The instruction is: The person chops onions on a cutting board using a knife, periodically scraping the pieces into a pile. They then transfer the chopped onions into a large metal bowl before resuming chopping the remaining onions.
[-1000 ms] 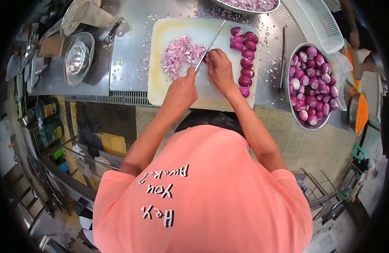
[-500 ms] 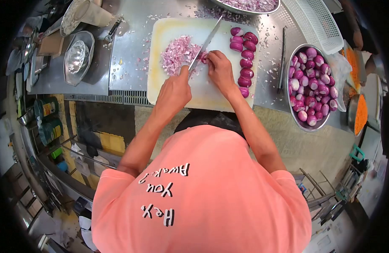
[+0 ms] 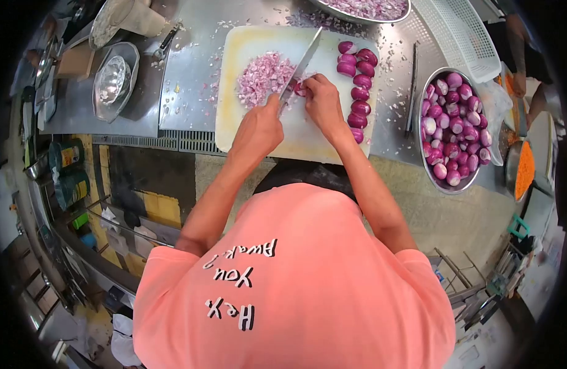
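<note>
1. Left hand (image 3: 257,130) wrapped round the knife (image 3: 307,54); right hand (image 3: 325,106) pinching an onion piece (image 3: 300,90) on the cutting board (image 3: 234,44).
2. Probably light, firm, kinda slippery — I'd grip its sides, back from the edge.

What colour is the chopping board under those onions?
The chopping board is mostly white, with yellowish staining near its edges. It shows best in the head view.

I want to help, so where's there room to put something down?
The steel counter is mostly bare between the shiny tray and the cutting board. The board's far strip, beyond the chopped onion, is bare too. It's crowded around the hands and knife, and along the row of purple onions.
</note>
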Action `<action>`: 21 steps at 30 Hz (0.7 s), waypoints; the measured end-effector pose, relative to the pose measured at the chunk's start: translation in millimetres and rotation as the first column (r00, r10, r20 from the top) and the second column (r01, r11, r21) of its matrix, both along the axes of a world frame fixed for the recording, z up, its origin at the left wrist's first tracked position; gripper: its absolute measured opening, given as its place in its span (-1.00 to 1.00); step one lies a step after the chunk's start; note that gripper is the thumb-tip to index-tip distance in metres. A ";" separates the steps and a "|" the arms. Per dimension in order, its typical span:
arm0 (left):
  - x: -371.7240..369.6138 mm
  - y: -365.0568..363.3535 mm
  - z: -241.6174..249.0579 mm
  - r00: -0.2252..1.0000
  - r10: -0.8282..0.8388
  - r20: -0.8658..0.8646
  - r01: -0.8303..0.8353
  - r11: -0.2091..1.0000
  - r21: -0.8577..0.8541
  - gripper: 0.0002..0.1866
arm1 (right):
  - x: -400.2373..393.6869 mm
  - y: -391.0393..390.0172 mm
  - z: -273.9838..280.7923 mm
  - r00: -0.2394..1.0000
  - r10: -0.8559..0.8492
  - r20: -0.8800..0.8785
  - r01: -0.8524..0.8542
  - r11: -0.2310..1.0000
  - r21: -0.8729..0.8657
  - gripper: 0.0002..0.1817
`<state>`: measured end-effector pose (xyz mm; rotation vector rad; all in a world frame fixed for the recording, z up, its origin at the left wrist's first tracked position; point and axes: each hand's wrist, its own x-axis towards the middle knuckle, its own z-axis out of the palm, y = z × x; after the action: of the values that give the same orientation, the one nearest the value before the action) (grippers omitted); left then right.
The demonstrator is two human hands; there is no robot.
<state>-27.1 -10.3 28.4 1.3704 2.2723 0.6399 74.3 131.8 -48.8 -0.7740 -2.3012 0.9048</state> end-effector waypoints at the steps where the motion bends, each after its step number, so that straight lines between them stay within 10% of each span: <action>1: 2.3 0.2 -2.6 1.000 -0.003 0.003 0.003 1.000 -0.002 -0.73 | 1.7 -0.4 -0.7 1.000 -0.003 0.003 0.003 1.000 -0.002 -0.90; 21: 10.2 19.5 -28.6 1.000 0.007 0.023 -0.008 1.000 0.030 -0.73 | 3.1 1.2 -5.3 0.998 0.031 -0.048 -0.034 0.998 -0.061 -0.88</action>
<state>-16.9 9.2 -0.1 1.3620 2.2596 0.6914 77.4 133.0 -54.1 -0.7346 -2.2605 1.0023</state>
